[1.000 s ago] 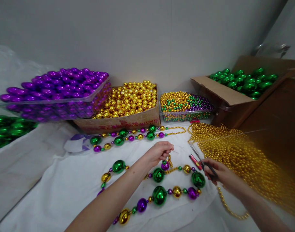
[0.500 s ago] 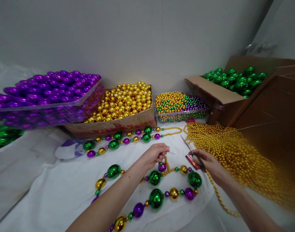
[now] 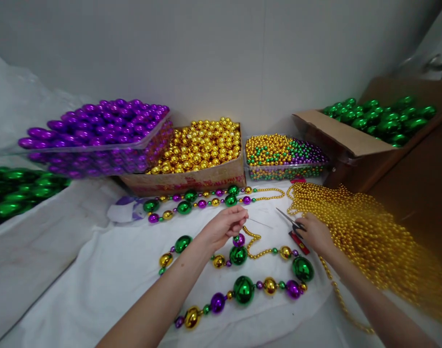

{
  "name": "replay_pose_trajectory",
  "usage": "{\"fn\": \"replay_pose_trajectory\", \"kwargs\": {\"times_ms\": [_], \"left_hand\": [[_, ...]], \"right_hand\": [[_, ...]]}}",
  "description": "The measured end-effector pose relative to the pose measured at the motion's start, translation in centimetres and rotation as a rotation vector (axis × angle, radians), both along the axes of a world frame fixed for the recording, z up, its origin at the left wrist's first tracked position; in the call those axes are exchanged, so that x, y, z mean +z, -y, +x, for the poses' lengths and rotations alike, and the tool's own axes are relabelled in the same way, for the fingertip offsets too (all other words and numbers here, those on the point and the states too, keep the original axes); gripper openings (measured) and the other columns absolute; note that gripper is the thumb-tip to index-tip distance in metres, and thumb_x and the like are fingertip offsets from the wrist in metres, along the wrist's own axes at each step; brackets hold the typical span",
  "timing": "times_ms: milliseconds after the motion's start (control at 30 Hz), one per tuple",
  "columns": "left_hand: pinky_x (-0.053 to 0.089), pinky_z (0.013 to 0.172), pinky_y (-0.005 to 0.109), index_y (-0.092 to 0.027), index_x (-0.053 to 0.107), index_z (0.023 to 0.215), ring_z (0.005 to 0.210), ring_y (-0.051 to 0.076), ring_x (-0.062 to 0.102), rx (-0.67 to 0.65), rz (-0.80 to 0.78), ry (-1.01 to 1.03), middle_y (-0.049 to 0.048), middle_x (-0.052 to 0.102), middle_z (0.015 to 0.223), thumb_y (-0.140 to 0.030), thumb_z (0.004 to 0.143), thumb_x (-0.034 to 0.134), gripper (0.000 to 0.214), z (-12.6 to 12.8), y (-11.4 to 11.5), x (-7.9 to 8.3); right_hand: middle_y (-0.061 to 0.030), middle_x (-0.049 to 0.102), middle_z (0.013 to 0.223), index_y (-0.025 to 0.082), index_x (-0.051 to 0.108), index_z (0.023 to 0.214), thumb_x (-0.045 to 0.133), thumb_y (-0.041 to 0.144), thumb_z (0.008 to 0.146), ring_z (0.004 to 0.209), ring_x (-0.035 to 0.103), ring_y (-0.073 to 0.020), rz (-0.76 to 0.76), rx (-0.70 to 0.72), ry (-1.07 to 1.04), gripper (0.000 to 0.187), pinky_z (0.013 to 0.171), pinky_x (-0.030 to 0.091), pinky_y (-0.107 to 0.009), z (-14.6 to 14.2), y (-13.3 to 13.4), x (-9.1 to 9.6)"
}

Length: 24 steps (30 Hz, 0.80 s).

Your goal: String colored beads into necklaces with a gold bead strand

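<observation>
My left hand (image 3: 224,226) is pinched shut on a thin needle or wire (image 3: 260,223) whose tip points right, just above the bead necklace (image 3: 242,270) of big green, gold and purple balls lying on the white cloth (image 3: 97,280). A short run of small gold beads (image 3: 255,240) curls beside it. My right hand (image 3: 315,233) is closed round the handles of a pair of scissors (image 3: 289,220), blades pointing up and left, resting near the pile of gold bead strands (image 3: 358,227). A red lighter (image 3: 299,242) lies under that hand.
A second finished necklace (image 3: 206,200) lies farther back. Behind it stand a tray of purple balls (image 3: 97,130), a box of gold balls (image 3: 199,150), a clear tub of small mixed beads (image 3: 284,154) and a carton of green balls (image 3: 380,118). More green balls (image 3: 14,191) sit at far left.
My right hand has moved up and left with the scissors, lowering them towards the cloth by the gold strands. My left hand stays pinched on the needle, shifted slightly.
</observation>
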<state>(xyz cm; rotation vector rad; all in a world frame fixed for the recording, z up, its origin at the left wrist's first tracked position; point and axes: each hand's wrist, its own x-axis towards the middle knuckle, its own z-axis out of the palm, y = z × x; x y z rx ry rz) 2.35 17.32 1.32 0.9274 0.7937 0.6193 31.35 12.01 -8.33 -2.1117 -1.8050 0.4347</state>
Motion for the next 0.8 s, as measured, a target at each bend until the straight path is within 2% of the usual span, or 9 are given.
{"fn": "replay_pose_trajectory", "kwargs": {"times_ms": [100, 167, 300, 400, 500, 567, 700, 800], "left_hand": [[0.008, 0.036, 0.013, -0.014, 0.050, 0.073, 0.042, 0.000, 0.028, 0.015, -0.012, 0.011, -0.0049, 0.046, 0.059, -0.027, 0.071, 0.072, 0.025, -1.0, 0.9, 0.2], [0.009, 0.037, 0.012, -0.014, 0.050, 0.072, 0.042, 0.000, 0.028, 0.022, -0.035, 0.026, -0.0048, 0.046, 0.059, -0.026, 0.071, 0.072, 0.025, -1.5, 1.6, 0.3], [0.009, 0.037, 0.012, -0.014, 0.051, 0.072, 0.042, 0.001, 0.027, 0.064, -0.063, 0.077, -0.0052, 0.043, 0.058, -0.027, 0.072, 0.072, 0.025, -2.3, 3.1, 0.4], [0.010, 0.038, 0.012, -0.014, 0.051, 0.073, 0.043, 0.001, 0.027, 0.114, -0.082, 0.126, -0.0053, 0.043, 0.059, -0.026, 0.070, 0.074, 0.026, -2.9, 4.1, 0.5], [0.010, 0.038, 0.013, -0.014, 0.050, 0.072, 0.044, 0.000, 0.027, 0.145, -0.103, 0.164, -0.0053, 0.042, 0.060, -0.025, 0.069, 0.074, 0.028, -3.2, 4.9, 0.5], [0.009, 0.038, 0.013, -0.014, 0.050, 0.072, 0.044, 0.000, 0.027, 0.152, -0.106, 0.172, -0.0053, 0.041, 0.060, -0.025, 0.070, 0.074, 0.027, -3.3, 5.2, 0.4], [0.007, 0.038, 0.014, -0.014, 0.049, 0.073, 0.043, 0.000, 0.028, 0.148, -0.102, 0.169, -0.0054, 0.041, 0.060, -0.027, 0.071, 0.073, 0.027, -3.3, 5.6, 0.3], [0.008, 0.038, 0.013, -0.014, 0.050, 0.072, 0.042, 0.000, 0.028, 0.166, -0.102, 0.169, -0.0054, 0.042, 0.061, -0.029, 0.070, 0.074, 0.029, -3.3, 5.8, 0.2]], "right_hand": [[-0.0099, 0.060, 0.104, 0.022, 0.065, 0.112, 0.052, 0.023, 0.086, 0.097, 0.055, -0.0247, -0.025, 0.012, 0.123, 0.029, 0.076, 0.037, -0.030, -0.2, -0.6, -0.4], [-0.0089, 0.063, 0.103, 0.023, 0.064, 0.113, 0.052, 0.022, 0.085, 0.095, 0.058, -0.0237, -0.065, 0.033, 0.172, 0.030, 0.073, 0.037, -0.029, -0.1, -1.1, -0.6], [-0.0039, 0.068, 0.093, 0.023, 0.064, 0.107, 0.060, 0.017, 0.078, 0.086, 0.062, -0.0196, -0.160, 0.093, 0.214, 0.030, 0.068, 0.037, -0.025, 0.3, -1.6, -0.4], [-0.0067, 0.068, 0.093, 0.020, 0.062, 0.102, 0.055, 0.019, 0.081, 0.085, 0.063, -0.0206, -0.180, 0.091, 0.259, 0.022, 0.066, 0.037, -0.026, 0.0, -0.7, 0.0], [-0.0102, 0.068, 0.089, 0.018, 0.062, 0.089, 0.056, 0.024, 0.082, 0.082, 0.064, -0.0245, -0.204, 0.102, 0.296, 0.012, 0.065, 0.037, -0.029, -1.4, 0.8, 0.0], [-0.0120, 0.067, 0.091, 0.017, 0.062, 0.088, 0.057, 0.023, 0.081, 0.082, 0.064, -0.0261, -0.214, 0.105, 0.305, 0.010, 0.064, 0.038, -0.030, -2.4, 1.4, -0.2], [-0.0133, 0.065, 0.093, 0.016, 0.061, 0.081, 0.052, 0.022, 0.084, 0.083, 0.063, -0.0263, -0.174, 0.105, 0.265, 0.010, 0.066, 0.039, -0.032, -3.4, 1.2, -0.2], [-0.0137, 0.063, 0.090, 0.016, 0.058, 0.075, 0.052, 0.019, 0.083, 0.083, 0.061, -0.0275, -0.103, 0.096, 0.177, 0.011, 0.068, 0.039, -0.035, -3.8, 0.5, 0.7]]}}
